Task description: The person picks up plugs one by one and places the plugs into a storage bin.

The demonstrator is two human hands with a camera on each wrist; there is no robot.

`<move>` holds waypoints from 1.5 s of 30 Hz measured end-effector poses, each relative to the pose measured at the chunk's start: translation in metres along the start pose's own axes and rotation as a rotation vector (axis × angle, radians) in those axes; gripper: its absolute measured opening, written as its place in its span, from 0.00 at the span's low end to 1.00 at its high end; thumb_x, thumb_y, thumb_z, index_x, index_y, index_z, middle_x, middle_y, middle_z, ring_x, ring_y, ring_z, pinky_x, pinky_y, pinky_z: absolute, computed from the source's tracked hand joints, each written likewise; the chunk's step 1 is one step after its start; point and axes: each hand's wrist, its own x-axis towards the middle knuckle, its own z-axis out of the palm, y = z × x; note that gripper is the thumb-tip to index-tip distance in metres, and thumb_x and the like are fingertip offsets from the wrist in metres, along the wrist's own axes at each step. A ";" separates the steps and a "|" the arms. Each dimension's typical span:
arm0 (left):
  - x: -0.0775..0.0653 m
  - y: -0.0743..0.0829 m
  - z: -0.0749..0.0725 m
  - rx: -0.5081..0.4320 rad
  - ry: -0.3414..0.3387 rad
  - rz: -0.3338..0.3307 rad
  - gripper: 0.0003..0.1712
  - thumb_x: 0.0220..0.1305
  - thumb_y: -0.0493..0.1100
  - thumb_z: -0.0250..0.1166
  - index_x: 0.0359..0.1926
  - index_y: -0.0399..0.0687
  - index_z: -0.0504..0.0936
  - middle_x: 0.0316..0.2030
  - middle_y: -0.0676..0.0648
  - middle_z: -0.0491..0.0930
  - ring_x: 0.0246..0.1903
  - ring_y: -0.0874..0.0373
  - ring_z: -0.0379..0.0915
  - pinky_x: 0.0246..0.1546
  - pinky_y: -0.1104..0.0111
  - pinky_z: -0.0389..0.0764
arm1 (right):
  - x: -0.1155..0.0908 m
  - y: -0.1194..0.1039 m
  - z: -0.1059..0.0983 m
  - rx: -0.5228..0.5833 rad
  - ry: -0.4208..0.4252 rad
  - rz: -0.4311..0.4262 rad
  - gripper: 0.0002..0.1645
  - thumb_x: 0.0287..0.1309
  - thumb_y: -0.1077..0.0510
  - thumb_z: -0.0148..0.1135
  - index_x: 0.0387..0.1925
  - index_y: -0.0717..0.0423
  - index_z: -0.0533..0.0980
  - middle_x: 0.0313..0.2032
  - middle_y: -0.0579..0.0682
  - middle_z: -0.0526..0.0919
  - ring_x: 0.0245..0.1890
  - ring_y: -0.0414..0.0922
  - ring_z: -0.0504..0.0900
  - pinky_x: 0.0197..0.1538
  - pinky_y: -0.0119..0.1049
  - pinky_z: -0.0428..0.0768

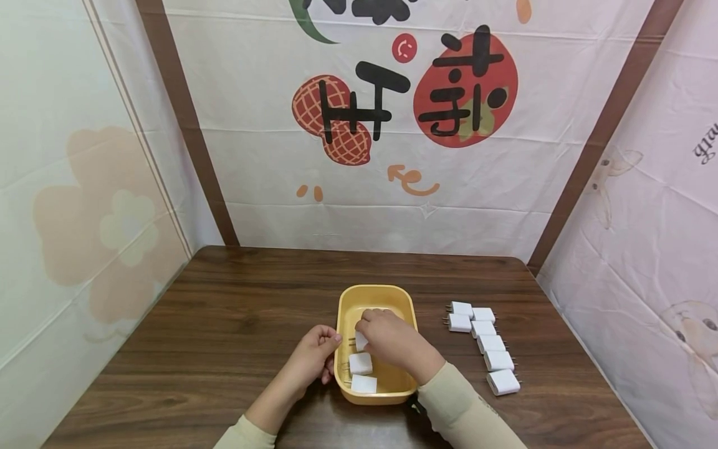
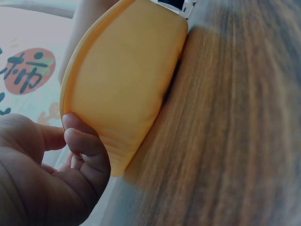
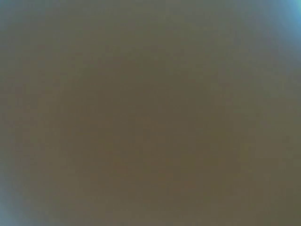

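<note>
A yellow plastic box (image 1: 377,291) stands on the table, and my left hand (image 1: 310,360) pinches its left rim between thumb and fingers. The left wrist view shows the same grip from the side of the box (image 2: 127,66). Inside the box, my right hand (image 1: 392,340) holds a white charger plug (image 1: 361,340) by its right part, its prongs pointing left. Two more white charger plugs, a middle one (image 1: 360,363) and a near one (image 1: 364,384), lie below it along the left wall. My fingertips partly hide the held plug. The right wrist view is only a brown blur.
To the right of the box, several white charger plugs lie on the dark wood table (image 1: 252,299), most in a slanting column (image 1: 491,343), with two beside its far end (image 1: 460,322). A printed cloth (image 1: 269,218) hangs behind the table.
</note>
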 end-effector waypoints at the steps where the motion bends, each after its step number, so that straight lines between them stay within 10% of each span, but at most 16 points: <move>1: 0.000 0.000 0.000 -0.001 -0.001 0.000 0.13 0.79 0.44 0.55 0.51 0.36 0.68 0.22 0.48 0.71 0.12 0.59 0.64 0.11 0.72 0.69 | 0.000 0.000 0.000 -0.001 -0.003 -0.006 0.15 0.58 0.50 0.76 0.45 0.47 0.83 0.41 0.43 0.81 0.41 0.41 0.80 0.50 0.37 0.81; 45: -0.004 0.005 0.001 -0.005 -0.003 0.003 0.13 0.79 0.43 0.55 0.51 0.35 0.68 0.22 0.48 0.71 0.13 0.60 0.63 0.11 0.72 0.68 | 0.000 -0.009 0.003 0.023 -0.059 -0.011 0.13 0.60 0.52 0.74 0.45 0.50 0.84 0.40 0.44 0.80 0.37 0.40 0.79 0.43 0.35 0.81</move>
